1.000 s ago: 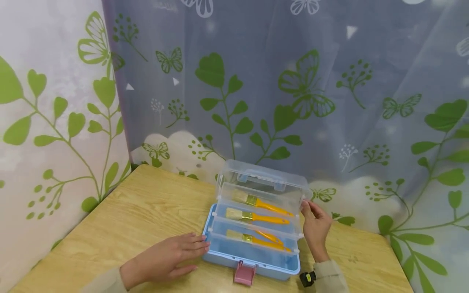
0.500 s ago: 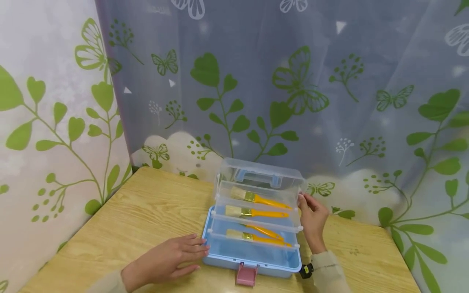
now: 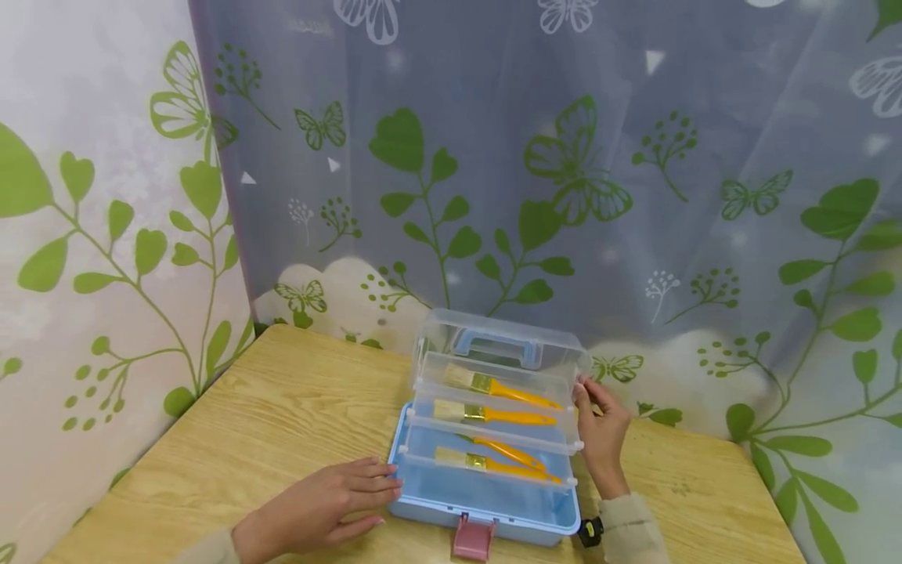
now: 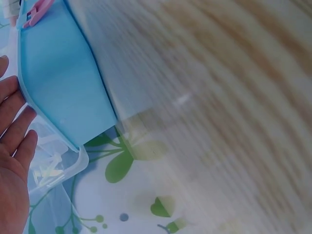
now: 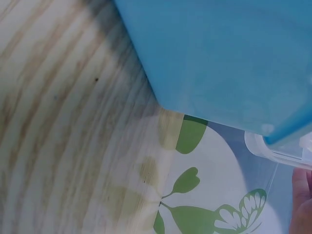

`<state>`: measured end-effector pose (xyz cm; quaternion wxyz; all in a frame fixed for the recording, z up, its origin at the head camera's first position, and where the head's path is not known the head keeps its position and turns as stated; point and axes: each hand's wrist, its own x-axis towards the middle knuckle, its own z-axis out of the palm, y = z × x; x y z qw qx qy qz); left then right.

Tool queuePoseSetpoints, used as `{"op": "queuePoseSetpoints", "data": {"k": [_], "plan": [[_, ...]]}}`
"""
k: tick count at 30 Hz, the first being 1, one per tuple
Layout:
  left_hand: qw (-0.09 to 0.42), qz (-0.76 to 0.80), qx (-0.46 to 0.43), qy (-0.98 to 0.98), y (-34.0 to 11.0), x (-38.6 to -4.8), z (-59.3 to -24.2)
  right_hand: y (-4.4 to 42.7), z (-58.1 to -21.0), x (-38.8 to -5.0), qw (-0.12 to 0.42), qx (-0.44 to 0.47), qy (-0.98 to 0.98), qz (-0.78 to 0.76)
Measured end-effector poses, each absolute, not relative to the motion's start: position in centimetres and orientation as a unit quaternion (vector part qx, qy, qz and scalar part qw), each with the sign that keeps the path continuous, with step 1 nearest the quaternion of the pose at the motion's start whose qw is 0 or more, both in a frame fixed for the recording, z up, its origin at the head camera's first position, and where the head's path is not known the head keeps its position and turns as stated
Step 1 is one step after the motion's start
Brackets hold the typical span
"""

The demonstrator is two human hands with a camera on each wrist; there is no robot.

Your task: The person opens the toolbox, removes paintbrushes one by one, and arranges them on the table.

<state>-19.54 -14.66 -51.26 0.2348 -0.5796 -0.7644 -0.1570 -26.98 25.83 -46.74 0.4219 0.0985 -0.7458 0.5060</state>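
Observation:
A light blue plastic box [image 3: 486,513] stands raised open on the wooden table, its pink latch [image 3: 473,538] hanging at the front. Its clear lid [image 3: 437,329] leans back, with a blue handle [image 3: 496,347] showing through it. Clear tiered trays [image 3: 564,446] are spread out above the base. Several paintbrushes [image 3: 521,417] with yellow handles and pale bristles lie in or under them. My left hand [image 3: 327,501] rests straight fingertips against the box's left side. My right hand [image 3: 604,431] pinches the lid's right edge between thumb and fingers; in the right wrist view only some fingers [image 5: 300,200] show.
The wooden table [image 3: 282,407] extends on both sides of the box. Close behind the lid hangs a grey curtain [image 3: 479,157] with green leaves and butterflies. A pale patterned curtain [image 3: 99,235] borders the left side. A small black device [image 3: 590,533] sits at my right wrist.
The handle behind the lid shows as a full bar now, where mainly its ends showed a second ago; the lid seems slightly shifted. Both hands keep nearly the same places.

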Motion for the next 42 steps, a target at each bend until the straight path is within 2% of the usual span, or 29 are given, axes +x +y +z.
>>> {"op": "queuePoseSetpoints", "data": {"k": [8, 12, 16, 24, 33, 42], "plan": [[0.226, -0.146, -0.579, -0.77, -14.7, -19.1, -51.2, 25.9, -47.3, -26.6, 0.401, 0.11, -0.766, 0.491], [0.217, -0.133, -0.579, -0.774, -14.9, -18.5, -51.3, 26.4, -48.6, -26.4, 0.385, 0.117, -0.771, 0.493], [0.23, -0.126, -0.586, -0.767, -15.1, -18.0, -51.5, 27.3, -50.5, -26.8, 0.362, 0.104, -0.785, 0.492], [0.213, -0.153, -0.597, -0.758, -15.1, -17.0, -51.6, 28.5, -51.2, -27.0, 0.288, 0.069, -0.808, 0.509], [0.237, -0.126, -0.615, -0.741, -15.4, -16.8, -51.6, 28.8, -50.1, -26.8, 0.21, 0.026, -0.84, 0.499], [0.233, -0.093, -0.623, -0.741, -16.1, -16.6, -51.6, 29.5, -49.1, -27.3, 0.112, 0.011, -0.858, 0.501]]}}
